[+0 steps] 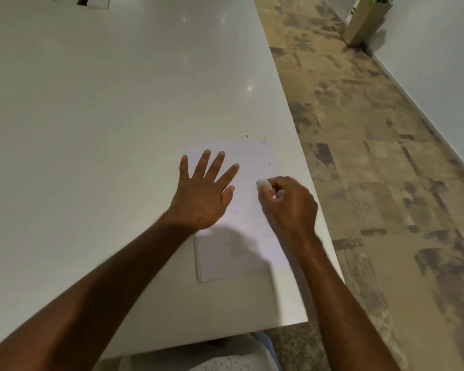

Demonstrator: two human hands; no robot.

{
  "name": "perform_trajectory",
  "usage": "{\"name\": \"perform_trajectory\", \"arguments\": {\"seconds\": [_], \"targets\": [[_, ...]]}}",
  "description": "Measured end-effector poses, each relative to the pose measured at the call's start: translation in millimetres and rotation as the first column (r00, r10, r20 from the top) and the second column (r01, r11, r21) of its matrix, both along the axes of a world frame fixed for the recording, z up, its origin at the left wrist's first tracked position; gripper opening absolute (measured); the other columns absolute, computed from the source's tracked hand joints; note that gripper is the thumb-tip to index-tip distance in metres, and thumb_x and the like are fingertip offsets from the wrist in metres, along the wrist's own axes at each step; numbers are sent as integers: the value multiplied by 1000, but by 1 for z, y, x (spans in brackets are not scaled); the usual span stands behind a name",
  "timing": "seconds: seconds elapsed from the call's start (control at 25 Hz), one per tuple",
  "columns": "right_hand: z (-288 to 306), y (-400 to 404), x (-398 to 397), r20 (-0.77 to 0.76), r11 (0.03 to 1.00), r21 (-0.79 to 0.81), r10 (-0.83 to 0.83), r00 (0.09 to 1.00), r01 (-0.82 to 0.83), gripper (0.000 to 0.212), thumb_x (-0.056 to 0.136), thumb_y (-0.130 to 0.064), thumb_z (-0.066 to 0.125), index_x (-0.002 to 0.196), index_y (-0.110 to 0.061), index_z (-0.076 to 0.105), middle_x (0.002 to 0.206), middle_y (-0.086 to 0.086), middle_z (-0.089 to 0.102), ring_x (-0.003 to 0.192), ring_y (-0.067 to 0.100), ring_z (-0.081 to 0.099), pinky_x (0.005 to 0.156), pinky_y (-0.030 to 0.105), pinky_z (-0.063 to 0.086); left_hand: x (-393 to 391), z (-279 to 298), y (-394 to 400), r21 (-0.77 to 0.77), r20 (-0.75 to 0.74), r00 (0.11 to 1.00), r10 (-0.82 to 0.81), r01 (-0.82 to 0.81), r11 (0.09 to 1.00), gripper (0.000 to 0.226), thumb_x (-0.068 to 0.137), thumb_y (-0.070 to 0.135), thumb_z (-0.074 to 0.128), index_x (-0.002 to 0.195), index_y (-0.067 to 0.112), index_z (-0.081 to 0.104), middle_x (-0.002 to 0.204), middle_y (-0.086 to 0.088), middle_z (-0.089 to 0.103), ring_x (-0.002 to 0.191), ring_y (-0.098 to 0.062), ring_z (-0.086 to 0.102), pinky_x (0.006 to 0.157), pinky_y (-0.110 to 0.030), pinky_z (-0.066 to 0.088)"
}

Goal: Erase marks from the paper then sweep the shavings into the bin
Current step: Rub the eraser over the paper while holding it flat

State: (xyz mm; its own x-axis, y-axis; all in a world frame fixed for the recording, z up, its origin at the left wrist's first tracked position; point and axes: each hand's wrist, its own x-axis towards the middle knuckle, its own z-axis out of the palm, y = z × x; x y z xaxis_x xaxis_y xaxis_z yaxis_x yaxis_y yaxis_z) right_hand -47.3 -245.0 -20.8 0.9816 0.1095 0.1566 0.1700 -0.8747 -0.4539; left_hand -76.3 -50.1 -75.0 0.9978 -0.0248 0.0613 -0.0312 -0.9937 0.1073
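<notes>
Pinching eraser (264, 183), right hand (292, 204), left hand (204, 194) spread flat on paper (255, 156) near table edge (300, 145)

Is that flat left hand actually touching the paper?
Touching. The head view shows the left hand lying flat with spread fingers on the paper, with no gap beneath it.

Big white table (105, 103) fills most of the left side, kinda glossy with ceiling light spots. Right of it there's patchy brown-grey carpet (373, 183). Upper right corner has a tall beige planter (364, 20) against the white wall (439, 62).
</notes>
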Motion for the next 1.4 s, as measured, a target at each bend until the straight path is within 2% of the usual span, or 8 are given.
{"name": "perform_trajectory", "arguments": {"seconds": [0.08,0.24,0.4,0.6,0.76,0.96,1.16,1.4], "targets": [[0,2,-8,1,999,38,24,1000,-24,27,100,-47,62,84,-27,71,81,-16,66,74,7,63,65,25,46,0,1,0,-5,-1,1000,6,-6,1000,65,99,57,-6,160,38,2,170,-2,-2,156,-30,-6,119,-66,2],[-23,0,-79,-34,918,71,393,919,-390,14,96,-46,70,94,-33,75,90,-17,71,78,1,61,72,13,49,1,-2,1,2,-14,1000,-1,1,1000,61,101,54,0,160,39,-3,170,0,-7,156,-29,-10,120,-64,-2],[-2,-8,-5,14,1000,13,-1,1000,1,27,101,-49,61,85,-29,70,84,-16,67,74,5,61,62,19,38,1,1,0,48,-7,1000,-10,10,999,65,99,56,-8,160,37,0,170,-3,-2,156,-32,-5,120,-64,-2],[-24,-7,-82,-34,911,58,411,911,-408,13,96,-43,72,91,-31,74,88,-15,71,76,3,62,70,13,47,1,-1,1,10,-18,1000,2,-2,1000,64,99,56,-5,160,38,-4,170,-1,-6,156,-30,-10,121,-62,-3],[-2,-12,-2,12,1000,-10,-17,1000,17,31,101,-50,58,84,-26,68,85,-13,69,76,9,65,67,28,49,1,0,0,-17,-13,1000,0,0,1000,66,97,57,-8,160,38,0,170,-1,-3,156,-30,-7,122,-61,0],[-23,-3,-99,-64,919,24,395,916,-395,20,94,-48,67,88,-30,72,84,-13,69,73,8,64,66,26,52,0,-4,1,23,28,1000,-7,6,1000,62,101,55,2,161,36,8,170,-3,6,156,-32,2,121,-62,6],[-3,-18,-7,33,1000,-14,-2,999,2,28,100,-47,58,83,-27,67,85,-11,68,76,11,64,64,26,44,1,-4,1,-5,34,999,-16,16,1000,60,103,54,8,161,37,10,170,-4,8,156,-32,4,121,-62,7],[-23,-8,-92,-79,902,40,431,899,-430,18,95,-47,67,90,-30,71,87,-14,69,76,9,64,69,26,53,0,-7,2,2,40,999,-12,12,1000,62,102,58,7,160,37,10,170,-3,6,156,-31,2,121,-63,6]]}}
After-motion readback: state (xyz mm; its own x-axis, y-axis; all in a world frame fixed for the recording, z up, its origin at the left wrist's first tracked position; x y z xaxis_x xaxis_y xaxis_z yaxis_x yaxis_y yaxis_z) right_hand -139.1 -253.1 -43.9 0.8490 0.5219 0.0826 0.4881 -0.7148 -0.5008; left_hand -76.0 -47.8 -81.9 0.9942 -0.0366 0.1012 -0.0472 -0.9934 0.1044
